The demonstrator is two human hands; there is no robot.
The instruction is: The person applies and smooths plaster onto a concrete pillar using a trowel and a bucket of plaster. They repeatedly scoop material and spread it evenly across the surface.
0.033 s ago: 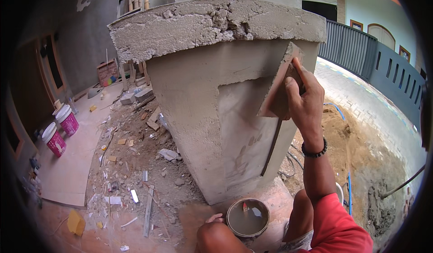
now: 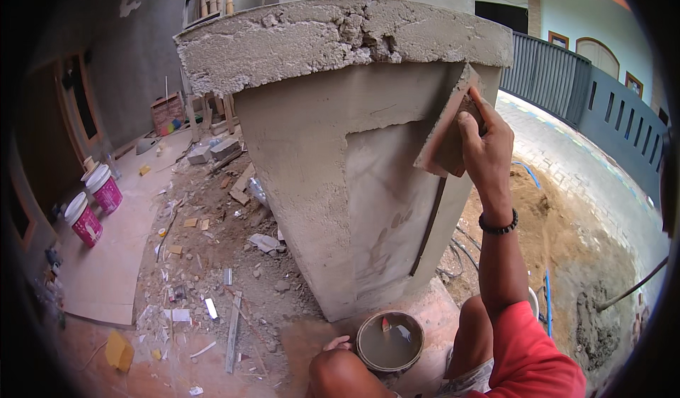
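My right hand [image 2: 487,146] is closed around the back of a plastering float [image 2: 440,143]. The float stands tilted against the upper right of the grey plastered pillar [image 2: 290,164], just under its rough-edged ledge [image 2: 283,47]. A recessed panel [image 2: 382,206] with smudges on it lies to the float's lower left. Down by my knee, my left hand [image 2: 338,343] shows only some fingers, which look loosely stretched out; the rest is hidden behind the knee. Beside it stands a round bucket [image 2: 389,361] of murky water, with a small red-marked tool partly visible inside.
Rubble and scraps [image 2: 205,256] cover the ground at left, with a metal strip [image 2: 234,331] and a yellow block [image 2: 119,350]. Two pink-and-white buckets [image 2: 85,221] stand farther left. Sand [image 2: 559,221] and a blue hose [image 2: 548,302] lie at right, before a grey gate [image 2: 545,75].
My right hand and the float have shifted slightly right along the pillar. My left hand and the water bucket stay put.
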